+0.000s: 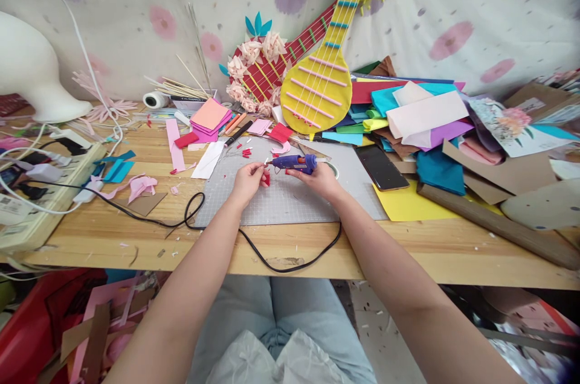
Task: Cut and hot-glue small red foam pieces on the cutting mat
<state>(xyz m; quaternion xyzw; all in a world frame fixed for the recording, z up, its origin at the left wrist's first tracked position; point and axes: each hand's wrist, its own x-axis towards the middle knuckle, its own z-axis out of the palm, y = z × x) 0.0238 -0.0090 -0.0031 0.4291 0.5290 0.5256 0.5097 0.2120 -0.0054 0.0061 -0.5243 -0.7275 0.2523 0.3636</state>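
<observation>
My right hand [319, 180] is wrapped round a blue hot glue gun [292, 162], its nozzle pointing left. Facing it, my left hand [248, 182] pinches a small red piece [267, 178], perhaps paper or felt, right by the nozzle. A tiny white bit also shows at those fingertips; I cannot make out what it is. Both hands are above a grey cutting mat [290, 209]. Small red scraps [247, 153] and a red square [281, 132] lie beyond them. Behind my right wrist a roll of tape [334, 171] is partly hidden.
A yellow toy lute [317, 94] and a red one [267, 70] lean at the back. A phone [381, 166] and a heap of coloured sheets [426, 112] lie right. A black cord [272, 266] loops along the front edge; a power strip [40, 197] stands left.
</observation>
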